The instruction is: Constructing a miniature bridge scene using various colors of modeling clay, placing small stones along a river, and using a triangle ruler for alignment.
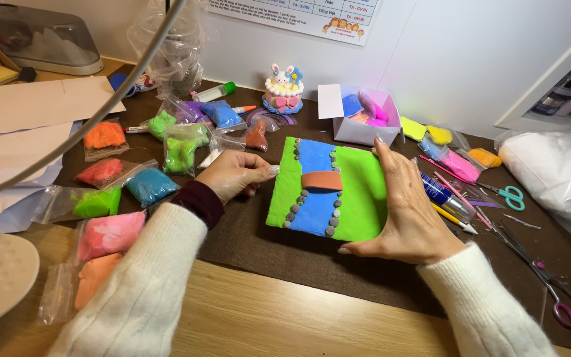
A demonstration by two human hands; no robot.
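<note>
A square clay board (328, 188) lies flat on the dark brown mat (252, 244) at the middle of the bench (266, 317), turned slightly clockwise. Its green face carries a blue band edged with small grey pebbles; the band's long axis runs from 12 o'clock down to 6 o'clock, leaning a little toward 7. A short orange-brown strip (322, 180) crosses the band, its long axis from 9 to 3 o'clock.

The left hand (236, 173) sits at the board's 9 o'clock edge, fingers loosely curled, thumb tip touching the rim. The right hand (408, 211) is spread along the 3 o'clock edge, fingers reaching to the upper corner and thumb at the lower corner, cupping the side. Bags of coloured clay (127, 185) lie toward 9 and 10 o'clock, and scissors (560, 291) at 4 o'clock.
</note>
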